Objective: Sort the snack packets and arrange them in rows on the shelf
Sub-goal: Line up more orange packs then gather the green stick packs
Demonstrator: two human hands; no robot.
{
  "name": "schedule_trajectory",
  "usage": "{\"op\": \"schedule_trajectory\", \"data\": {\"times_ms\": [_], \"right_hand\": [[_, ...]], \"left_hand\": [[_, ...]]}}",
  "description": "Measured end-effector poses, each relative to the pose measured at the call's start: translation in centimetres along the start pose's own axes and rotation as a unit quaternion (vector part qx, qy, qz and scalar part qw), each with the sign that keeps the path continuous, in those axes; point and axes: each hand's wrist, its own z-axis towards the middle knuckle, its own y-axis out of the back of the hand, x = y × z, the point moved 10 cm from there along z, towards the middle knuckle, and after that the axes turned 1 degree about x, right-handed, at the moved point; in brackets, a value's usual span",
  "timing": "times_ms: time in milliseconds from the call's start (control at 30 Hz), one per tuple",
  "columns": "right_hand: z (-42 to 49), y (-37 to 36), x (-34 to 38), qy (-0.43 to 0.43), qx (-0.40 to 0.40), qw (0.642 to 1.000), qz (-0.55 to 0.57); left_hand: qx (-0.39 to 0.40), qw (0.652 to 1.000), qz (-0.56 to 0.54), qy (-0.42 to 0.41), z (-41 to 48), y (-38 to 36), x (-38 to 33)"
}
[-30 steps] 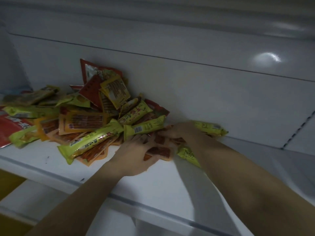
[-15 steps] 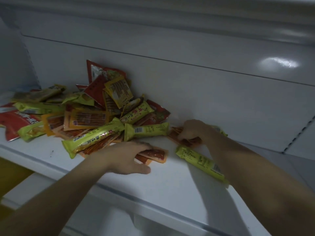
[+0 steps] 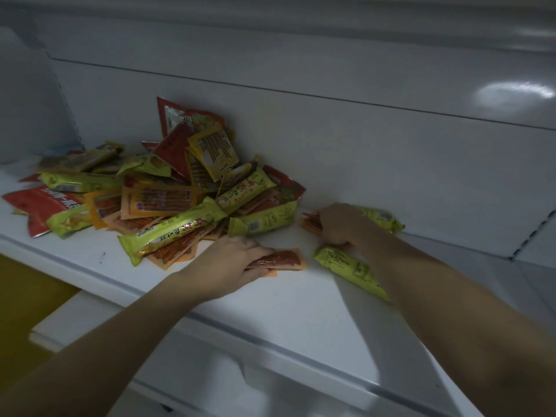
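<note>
A loose pile of snack packets (image 3: pixel 168 194), green, orange, yellow and red, covers the left half of the white shelf (image 3: pixel 301 314). My left hand (image 3: pixel 231 263) grips a few flat orange packets (image 3: pixel 282 258) lying just right of the pile's front edge. My right hand (image 3: pixel 338 222) holds a small stack of orange packets (image 3: pixel 311 221) near the back wall. One long green packet (image 3: pixel 350 266) lies on the shelf in front of my right forearm. Another green packet (image 3: pixel 382 219) lies behind my right hand against the wall.
The white back panel (image 3: pixel 361 152) rises right behind the pile. Along the front runs the shelf's edge rail (image 3: pixel 270 341). A lower white shelf (image 3: pixel 75 314) shows beneath at the left, with a yellow surface (image 3: pixel 21 302) beside it.
My left hand has slid right and closed on the orange packets in front of the pile. My right hand stays on the orange stack by the wall. The view has shifted slightly left.
</note>
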Motion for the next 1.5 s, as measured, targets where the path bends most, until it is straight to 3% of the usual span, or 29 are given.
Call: {"op": "schedule_trajectory", "data": {"times_ms": [233, 433, 600, 700, 767, 967, 1100, 1333, 1500], "right_hand": [[-0.3, 1.4, 1.6, 0.042, -0.078, 0.996, -0.003], [-1.6, 3.7, 0.8, 0.046, -0.163, 0.983, 0.066], [-3.0, 8.7, 0.8, 0.051, -0.229, 0.968, 0.09], [-4.4, 11.0, 3.6, 0.088, -0.266, 0.955, 0.101], [-5.3, 11.5, 6.0, 0.119, -0.278, 0.946, 0.114], [-5.3, 10.5, 9.8, 0.151, -0.253, 0.946, 0.134], [-5.2, 10.2, 9.6, 0.146, -0.251, 0.946, 0.142], [-5.4, 9.3, 8.6, 0.129, -0.244, 0.95, 0.144], [-5.4, 9.2, 7.4, 0.118, -0.261, 0.948, 0.138]], "left_hand": [[-0.026, 0.997, -0.073, 0.012, 0.2, -0.1, -2.7], [-0.029, 0.996, -0.021, 0.079, -2.2, 0.9, -0.3], [-0.083, 0.967, 0.091, 0.223, -5.6, 3.4, 4.8], [-0.032, 0.927, 0.155, 0.339, -7.5, 3.0, 8.1], [-0.026, 0.919, 0.147, 0.366, -7.7, 2.6, 8.9], [-0.021, 0.903, 0.167, 0.395, -6.9, 2.8, 9.6], [0.014, 0.898, 0.11, 0.426, -6.4, 2.6, 10.3], [0.08, 0.907, 0.219, 0.351, -5.3, 3.5, 9.4], [-0.004, 0.923, 0.203, 0.326, -5.0, 6.6, 6.9]]}}
